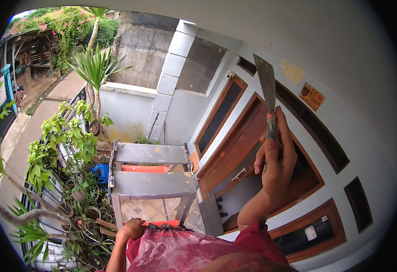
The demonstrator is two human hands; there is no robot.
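Shirt point(171, 247): red.
Right hand point(278, 161): closed round scraper point(267, 88), blade up, probably for reach.
Left hand point(132, 228): near ladder point(152, 183), perhaps balancing; grip unclear.

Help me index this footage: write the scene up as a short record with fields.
Right hand: raised, fingers wrapped round the scraper's handle
Tool: scraper, blade pointing up; contact with the wall unclear
Left hand: low, beside the ladder; grip cannot be told
Ladder: metal, with wide flat steps, in front of the person
Wall: white, with a yellowish patch and an orange plate
Right side: brown wooden door
Left side: leafy plants
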